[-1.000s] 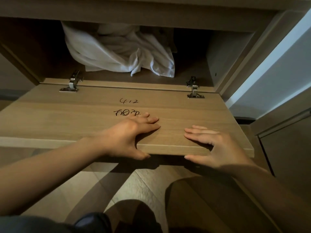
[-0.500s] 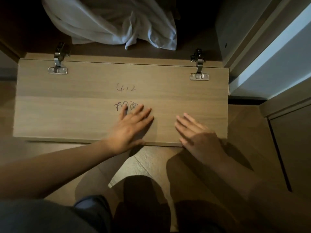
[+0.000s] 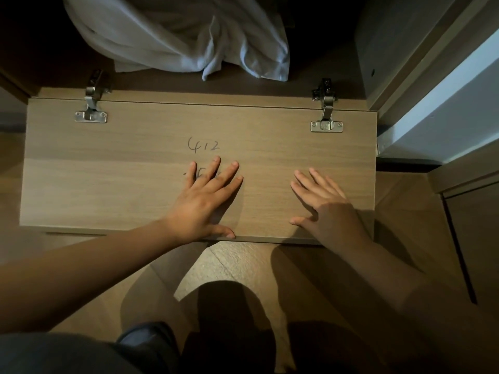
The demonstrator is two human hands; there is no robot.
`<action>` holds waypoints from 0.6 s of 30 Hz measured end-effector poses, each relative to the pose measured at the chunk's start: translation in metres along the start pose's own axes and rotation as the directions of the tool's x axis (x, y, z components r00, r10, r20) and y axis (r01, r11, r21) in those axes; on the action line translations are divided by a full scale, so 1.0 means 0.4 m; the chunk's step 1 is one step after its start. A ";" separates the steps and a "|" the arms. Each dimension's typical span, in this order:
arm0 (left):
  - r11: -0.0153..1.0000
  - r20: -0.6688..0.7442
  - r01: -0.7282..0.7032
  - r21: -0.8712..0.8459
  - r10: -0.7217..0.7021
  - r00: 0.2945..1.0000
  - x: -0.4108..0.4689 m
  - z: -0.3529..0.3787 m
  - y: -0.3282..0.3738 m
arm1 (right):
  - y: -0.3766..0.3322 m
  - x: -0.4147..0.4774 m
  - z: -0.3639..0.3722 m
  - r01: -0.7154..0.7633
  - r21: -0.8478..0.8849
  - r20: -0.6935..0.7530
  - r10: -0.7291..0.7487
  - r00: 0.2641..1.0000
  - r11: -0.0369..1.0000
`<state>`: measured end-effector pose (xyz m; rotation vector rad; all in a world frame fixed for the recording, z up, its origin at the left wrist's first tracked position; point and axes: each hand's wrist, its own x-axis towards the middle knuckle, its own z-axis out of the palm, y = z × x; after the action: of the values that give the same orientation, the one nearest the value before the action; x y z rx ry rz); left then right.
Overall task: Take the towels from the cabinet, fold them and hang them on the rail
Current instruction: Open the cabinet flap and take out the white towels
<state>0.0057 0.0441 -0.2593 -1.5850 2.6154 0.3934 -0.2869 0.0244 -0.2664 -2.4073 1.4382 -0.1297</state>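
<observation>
The towels lie in a crumpled white heap inside the cabinet, at the top centre of the frame, untouched and well apart from both hands. Just below them the door is folded down flat on its metal hinges, leaving the opening free to reach into. The left hand and right hand rest palm-down on the door near its lower edge, fingers straight and spread, gripping nothing. They seem to be pressing the door fully open and steady. The left hand partly covers handwriting beneath the number "412". No rail is in view.
</observation>
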 end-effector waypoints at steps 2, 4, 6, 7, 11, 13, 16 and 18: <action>1.000 0.000 0.000 -0.002 0.000 1.000 0.001 0.002 -0.002 | -0.002 -0.003 -0.001 -0.002 0.000 -0.003 0.002 1.000 1.000; 1.000 0.005 0.002 0.005 -0.002 1.000 0.002 0.002 -0.002 | -0.002 -0.001 -0.003 0.003 0.002 -0.009 -0.003 1.000 1.000; 1.000 0.000 0.004 -0.004 -0.004 1.000 0.002 0.001 -0.001 | -0.002 0.000 -0.005 0.013 -0.005 -0.001 -0.013 1.000 1.000; 1.000 -0.003 0.003 -0.016 -0.003 1.000 0.000 -0.002 -0.001 | -0.004 -0.002 -0.007 0.015 -0.013 0.013 -0.015 1.000 1.000; 0.997 -0.031 -0.008 -0.078 0.006 0.999 -0.006 -0.031 0.002 | -0.005 0.003 -0.033 0.021 -0.044 0.061 -0.018 0.998 0.999; 0.990 -0.106 -0.009 -0.142 -0.007 0.994 -0.012 -0.058 -0.005 | -0.016 0.035 -0.065 0.020 -0.021 0.073 -0.018 0.997 1.000; 0.983 -0.219 -0.012 -0.181 -0.028 0.975 -0.012 -0.110 -0.046 | -0.062 0.113 -0.118 0.052 0.038 -0.029 -0.051 0.998 0.998; 0.980 -0.248 0.018 -0.197 -0.068 0.966 -0.015 -0.141 -0.088 | -0.101 0.166 -0.146 0.087 0.044 -0.067 -0.084 0.994 0.995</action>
<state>0.0441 0.0201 -0.2103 -1.8654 2.7963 0.4856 -0.2350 -0.0295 -0.2042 -2.4474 1.3441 -0.2618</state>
